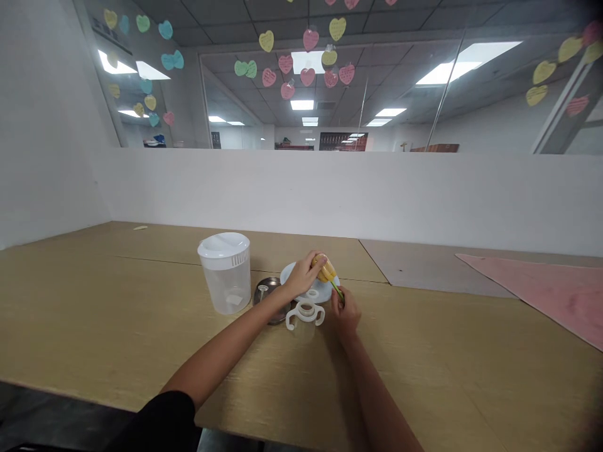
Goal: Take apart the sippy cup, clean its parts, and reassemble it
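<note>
I am watching the left hand (304,274) closing its fingers around the yellow thing (326,269), up by the white plate (286,271). The right hand (346,311) is pinching its green stem (336,289) with closed fingers. From the yellow thing, the shiny bowl (282,312) is sitting at eight o'clock, the white ring with hooks (306,304) at seven, and the tall tub (226,279) is standing at nine on the worktop (155,326).

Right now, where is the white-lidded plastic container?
In the head view, the white-lidded plastic container stands on the table, just left of the metal bowl.
</note>
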The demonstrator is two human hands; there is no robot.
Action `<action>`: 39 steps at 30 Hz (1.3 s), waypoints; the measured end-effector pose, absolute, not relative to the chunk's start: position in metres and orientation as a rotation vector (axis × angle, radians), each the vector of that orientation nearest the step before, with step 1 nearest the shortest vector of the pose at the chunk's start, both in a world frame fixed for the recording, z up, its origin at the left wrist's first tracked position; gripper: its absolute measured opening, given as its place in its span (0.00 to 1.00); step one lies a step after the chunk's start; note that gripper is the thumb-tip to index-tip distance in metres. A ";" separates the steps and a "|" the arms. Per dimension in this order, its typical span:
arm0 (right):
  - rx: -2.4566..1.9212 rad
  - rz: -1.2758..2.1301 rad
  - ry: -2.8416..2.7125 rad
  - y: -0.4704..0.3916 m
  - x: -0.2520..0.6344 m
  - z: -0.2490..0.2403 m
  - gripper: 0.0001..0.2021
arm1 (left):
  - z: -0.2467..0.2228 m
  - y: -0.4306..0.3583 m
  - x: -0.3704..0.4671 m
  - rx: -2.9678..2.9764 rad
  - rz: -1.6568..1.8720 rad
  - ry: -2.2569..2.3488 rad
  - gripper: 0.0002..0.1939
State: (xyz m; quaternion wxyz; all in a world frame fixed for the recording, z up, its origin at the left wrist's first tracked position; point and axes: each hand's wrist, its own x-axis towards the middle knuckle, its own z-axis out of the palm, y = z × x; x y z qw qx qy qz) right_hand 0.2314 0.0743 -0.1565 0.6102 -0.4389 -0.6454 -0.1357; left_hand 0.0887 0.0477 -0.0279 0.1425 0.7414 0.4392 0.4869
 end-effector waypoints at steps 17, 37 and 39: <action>-0.863 -0.405 -1.732 0.067 0.223 -0.153 0.13 | -0.095 0.022 0.057 2.175 1.881 1.423 0.21; -1.094 -0.298 -1.521 0.072 0.226 -0.155 0.18 | -0.138 0.016 0.002 1.807 2.057 1.822 0.24; -1.108 -0.291 -1.512 0.072 0.226 -0.155 0.19 | -0.139 0.014 0.000 1.829 1.980 1.877 0.22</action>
